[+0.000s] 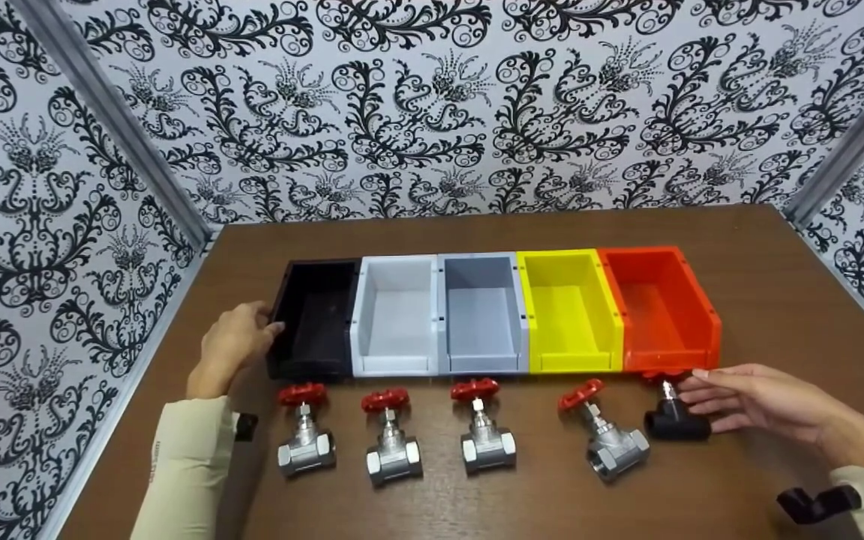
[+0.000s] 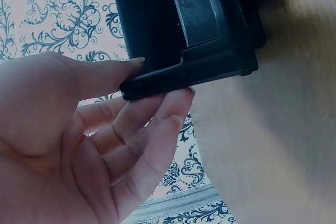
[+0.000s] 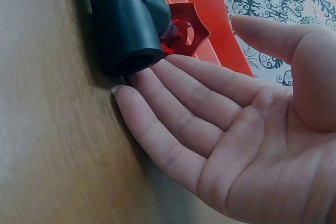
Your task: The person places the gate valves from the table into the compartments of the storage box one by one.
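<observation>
My left hand (image 1: 233,341) pinches the left side wall of the black bin (image 1: 317,319), thumb inside and fingers outside, as the left wrist view shows. At the right, my right hand (image 1: 784,405) has its fingers extended beside a black valve (image 1: 676,421) with a red handwheel. In the right wrist view, the fingertips (image 3: 126,92) are at the open end of the black valve body (image 3: 126,30), with the thumb held away. Whether they touch it I cannot tell. The black valve lies on the table in front of the red bin (image 1: 661,311).
White (image 1: 396,364), grey (image 1: 483,363) and yellow (image 1: 576,362) bins stand in a row between the black and red ones. Several silver valves with red handwheels, one being a tilted valve (image 1: 616,450), lie along the brown table (image 1: 432,510). Patterned walls (image 1: 447,112) enclose it.
</observation>
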### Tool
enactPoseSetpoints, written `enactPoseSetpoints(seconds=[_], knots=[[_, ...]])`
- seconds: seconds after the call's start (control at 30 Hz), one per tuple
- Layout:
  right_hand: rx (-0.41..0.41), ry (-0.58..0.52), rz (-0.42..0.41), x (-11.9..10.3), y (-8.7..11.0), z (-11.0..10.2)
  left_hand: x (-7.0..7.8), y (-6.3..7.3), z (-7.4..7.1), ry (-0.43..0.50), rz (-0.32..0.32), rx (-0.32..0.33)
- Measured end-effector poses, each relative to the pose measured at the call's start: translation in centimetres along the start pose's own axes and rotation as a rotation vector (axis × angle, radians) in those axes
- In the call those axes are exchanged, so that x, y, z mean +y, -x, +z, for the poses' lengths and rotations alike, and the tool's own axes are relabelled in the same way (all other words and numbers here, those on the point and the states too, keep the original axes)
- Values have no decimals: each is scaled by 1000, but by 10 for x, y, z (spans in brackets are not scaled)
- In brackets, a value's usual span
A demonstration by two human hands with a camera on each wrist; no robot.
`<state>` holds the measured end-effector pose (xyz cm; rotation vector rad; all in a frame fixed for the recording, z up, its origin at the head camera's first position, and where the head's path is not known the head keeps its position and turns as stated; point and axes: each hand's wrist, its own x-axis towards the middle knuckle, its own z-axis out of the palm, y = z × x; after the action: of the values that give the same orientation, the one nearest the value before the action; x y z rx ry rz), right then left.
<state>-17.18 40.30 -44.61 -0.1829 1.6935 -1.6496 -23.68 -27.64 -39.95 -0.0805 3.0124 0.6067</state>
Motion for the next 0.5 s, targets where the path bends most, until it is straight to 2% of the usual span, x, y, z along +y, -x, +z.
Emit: enactPoseSetpoints(seconds=[0.23, 0.5], knots=[[32, 24, -9, 5, -3, 3, 3, 0, 0, -21, -9, 7], [163, 150, 43, 4, -7, 16, 3, 0, 1, -32, -23, 7]])
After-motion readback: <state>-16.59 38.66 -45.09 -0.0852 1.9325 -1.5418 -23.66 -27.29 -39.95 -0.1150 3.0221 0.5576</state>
